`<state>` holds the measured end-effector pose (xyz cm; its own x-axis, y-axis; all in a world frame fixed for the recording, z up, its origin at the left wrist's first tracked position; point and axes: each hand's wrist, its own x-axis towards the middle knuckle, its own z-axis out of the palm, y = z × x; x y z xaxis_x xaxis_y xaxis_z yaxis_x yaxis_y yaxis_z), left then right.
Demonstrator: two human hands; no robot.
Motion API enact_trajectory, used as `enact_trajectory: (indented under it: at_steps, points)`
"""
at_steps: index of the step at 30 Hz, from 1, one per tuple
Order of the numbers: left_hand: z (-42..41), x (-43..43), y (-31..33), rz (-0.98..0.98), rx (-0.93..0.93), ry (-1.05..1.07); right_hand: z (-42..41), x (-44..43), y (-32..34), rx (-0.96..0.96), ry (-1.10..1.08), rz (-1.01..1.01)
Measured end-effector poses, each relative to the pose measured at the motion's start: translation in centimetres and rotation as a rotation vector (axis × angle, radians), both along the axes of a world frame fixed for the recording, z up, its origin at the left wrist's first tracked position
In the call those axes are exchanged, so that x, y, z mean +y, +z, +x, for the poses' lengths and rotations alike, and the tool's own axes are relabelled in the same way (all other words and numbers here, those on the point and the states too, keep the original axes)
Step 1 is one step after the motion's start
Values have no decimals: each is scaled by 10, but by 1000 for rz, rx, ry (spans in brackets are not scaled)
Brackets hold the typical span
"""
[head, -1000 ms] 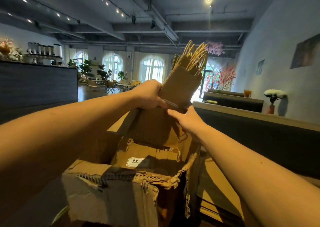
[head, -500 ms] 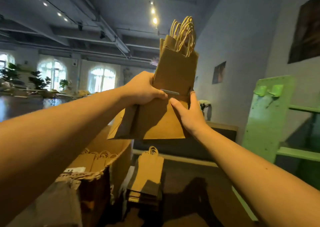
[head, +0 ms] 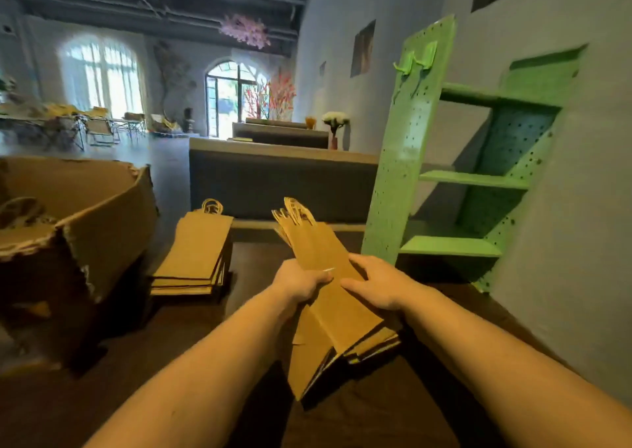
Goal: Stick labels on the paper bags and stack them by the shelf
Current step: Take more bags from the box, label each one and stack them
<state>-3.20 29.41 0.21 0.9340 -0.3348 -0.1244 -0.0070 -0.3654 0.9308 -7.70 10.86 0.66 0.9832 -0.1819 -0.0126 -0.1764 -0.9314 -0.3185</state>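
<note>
Two bare forearms reach up from the bottom edge of the frame toward its centre, where both hands hold a bundle of paper bags (head: 342, 321) above a dark floor (head: 393, 413). The left hand (head: 299, 283) grips the bundle's left edge, thumb laid across the top bag and fingers curled under. The right hand (head: 381, 285) clamps the right edge, thumb on the top face; its other fingers wrap out of sight beneath. The flat brown bags lie tilted, their twisted handles pointing away toward mid-frame.

Left of centre, a second stack of bags (head: 195, 256) lies flat on the floor, handles at its far end, well apart from the held bundle. Beside it, at the left edge, stands a torn cardboard box (head: 102, 215) with more bags inside.

At right, a green pegboard shelf (head: 408, 160) stands against the pale wall, just beyond the hands. Behind it runs a low grey partition (head: 273, 180), with a vase of white flowers (head: 336, 121) farther back. An arched doorway (head: 231, 95) glows at upper centre.
</note>
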Motion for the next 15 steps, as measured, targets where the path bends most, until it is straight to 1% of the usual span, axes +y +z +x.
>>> enact_trajectory:
  at_steps: [2, 3, 4, 5, 6, 7, 8, 10, 11, 13, 15]
  points:
    - [-6, -13, -46, 220, 22, -65, -5, -2, -52, 216, -2, -51]
    - [-4, -17, -65, 320, -15, -81, -10, -2, -77, 265, -9, -75]
    - [-3, -18, -78, 409, -97, -97, -15, 0, -97, 247, -23, -82]
    - [-3, -16, -89, 442, -164, -99, -23, 1, -113, 164, -44, -77]
    - [-5, -13, -95, 467, -232, -93, -29, 2, -125, 38, -69, -66]
    - [-8, -9, -100, 480, -299, -42, -33, 3, -133, -82, -86, -57]
    - [-15, -4, -102, 499, -344, -6, -35, 2, -137, -159, -99, -35]
    - [-26, 6, -113, 531, -465, -8, -35, -1, -139, -222, -107, -12]
    - [-31, 10, -117, 507, -531, -21, -34, -1, -140, -233, -117, -16]
    - [-36, 15, -121, 449, -558, -15, -35, 1, -141, -332, -155, -51]
    - [-35, 17, -122, 418, -521, 0, -40, 1, -140, -535, -203, -64]
